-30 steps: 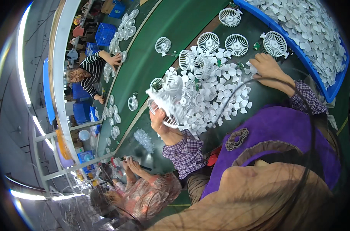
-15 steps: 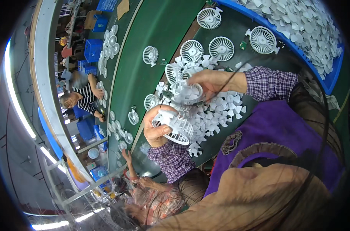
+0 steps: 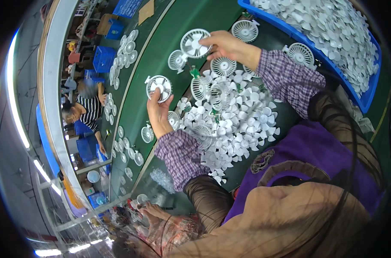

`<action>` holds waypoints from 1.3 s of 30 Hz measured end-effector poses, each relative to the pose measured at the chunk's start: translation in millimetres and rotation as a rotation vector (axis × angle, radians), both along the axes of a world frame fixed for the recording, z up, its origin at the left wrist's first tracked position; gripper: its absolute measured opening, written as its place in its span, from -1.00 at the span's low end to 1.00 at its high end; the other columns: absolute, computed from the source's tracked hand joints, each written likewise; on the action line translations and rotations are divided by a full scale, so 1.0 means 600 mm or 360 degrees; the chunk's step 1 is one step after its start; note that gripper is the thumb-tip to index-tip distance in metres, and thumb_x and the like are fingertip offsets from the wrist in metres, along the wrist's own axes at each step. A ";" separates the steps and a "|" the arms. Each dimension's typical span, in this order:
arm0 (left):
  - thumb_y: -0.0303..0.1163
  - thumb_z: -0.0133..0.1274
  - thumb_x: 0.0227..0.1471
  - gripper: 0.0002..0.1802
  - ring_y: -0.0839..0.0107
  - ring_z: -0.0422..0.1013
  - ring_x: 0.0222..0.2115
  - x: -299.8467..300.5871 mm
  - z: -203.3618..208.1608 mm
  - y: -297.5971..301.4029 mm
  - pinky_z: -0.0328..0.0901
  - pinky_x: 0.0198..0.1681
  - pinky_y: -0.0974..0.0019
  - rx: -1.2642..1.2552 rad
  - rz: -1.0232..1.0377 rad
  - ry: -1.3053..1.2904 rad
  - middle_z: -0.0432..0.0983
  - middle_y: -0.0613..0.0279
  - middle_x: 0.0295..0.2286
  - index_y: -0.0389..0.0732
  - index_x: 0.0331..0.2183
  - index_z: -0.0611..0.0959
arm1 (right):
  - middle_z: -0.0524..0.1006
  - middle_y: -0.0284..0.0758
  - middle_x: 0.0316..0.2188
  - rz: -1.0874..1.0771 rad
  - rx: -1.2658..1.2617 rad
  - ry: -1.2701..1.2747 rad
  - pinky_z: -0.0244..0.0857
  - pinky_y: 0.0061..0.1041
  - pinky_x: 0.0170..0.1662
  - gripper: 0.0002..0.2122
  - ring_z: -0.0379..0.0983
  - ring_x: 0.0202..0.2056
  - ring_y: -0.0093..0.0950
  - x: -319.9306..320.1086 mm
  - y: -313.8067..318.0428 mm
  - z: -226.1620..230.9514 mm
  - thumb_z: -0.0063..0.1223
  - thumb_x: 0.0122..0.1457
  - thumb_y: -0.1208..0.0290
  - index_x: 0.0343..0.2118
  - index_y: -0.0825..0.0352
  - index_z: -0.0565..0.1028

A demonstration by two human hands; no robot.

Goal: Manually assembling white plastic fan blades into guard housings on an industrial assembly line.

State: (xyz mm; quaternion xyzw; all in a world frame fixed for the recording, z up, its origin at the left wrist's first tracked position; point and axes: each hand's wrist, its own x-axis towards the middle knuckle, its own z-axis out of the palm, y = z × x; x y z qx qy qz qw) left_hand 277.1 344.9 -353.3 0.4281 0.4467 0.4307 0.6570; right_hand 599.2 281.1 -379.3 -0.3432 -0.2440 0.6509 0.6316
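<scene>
Over the green belt (image 3: 178, 26), my left hand (image 3: 159, 112) grips a white round fan housing (image 3: 151, 81) with blades inside, its thumb on the hub. Farther to the right, my right hand (image 3: 230, 46) holds another white fan housing (image 3: 189, 35) by its edge, a finger or thumb at the hub. This second housing is just above a slatted fan housing (image 3: 176, 61) on the belt. Below both hands, a heap of loose white fan blades (image 3: 242, 124) spreads over the dark work surface. Slatted housings (image 3: 224, 66), some with small green circuit boards (image 3: 195, 72), lie along its far edge.
At the right stands a blue bin (image 3: 290, 29) full of white fan blades. Across the belt, a person in a striped top (image 3: 89, 112) works near more housings (image 3: 126, 51). Another person's hands (image 3: 154, 211) hold a fan part at lower left. Clear plastic (image 3: 162, 179) lies near them.
Both hands have moved away from over the blade heap to the belt, each carrying a fan housing. They are now farther apart. The nearby person's hands have lowered.
</scene>
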 end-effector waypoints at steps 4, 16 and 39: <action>-0.47 0.07 0.00 -0.68 0.25 0.52 -0.44 -0.016 -0.038 0.057 0.52 -0.54 0.19 0.0042 0.0258 0.0231 0.53 0.06 -0.35 -0.37 -0.17 0.48 | 0.55 -0.20 -0.41 -0.0269 -0.0083 -0.0359 0.44 -0.47 -0.47 -0.73 0.51 -0.44 -0.41 0.019 0.101 -0.021 0.13 0.00 0.43 -0.28 0.53 0.49; 0.19 0.04 -0.04 -0.21 0.07 0.53 -0.41 -0.037 -0.083 0.153 0.44 -0.40 0.16 -0.0550 0.0250 0.0536 0.53 -0.10 -0.33 -0.32 -0.03 0.40 | 0.52 -0.10 -0.49 -0.0340 -0.0656 -0.1458 0.42 -0.39 -0.47 -0.68 0.48 -0.51 -0.29 0.100 0.247 -0.026 0.15 -0.01 0.25 -0.42 0.50 0.49; -0.39 -0.01 -0.08 -0.78 0.37 0.40 -0.56 0.136 -0.066 0.206 0.40 -0.55 0.36 0.0366 -0.0436 0.1191 0.45 0.19 -0.52 -0.33 -0.36 0.55 | 0.48 -0.07 -0.64 0.0325 0.1060 -0.3323 0.35 -0.24 -0.47 -0.88 0.48 -0.53 -0.14 0.110 -0.217 0.106 0.05 -0.25 0.51 -0.58 0.42 0.48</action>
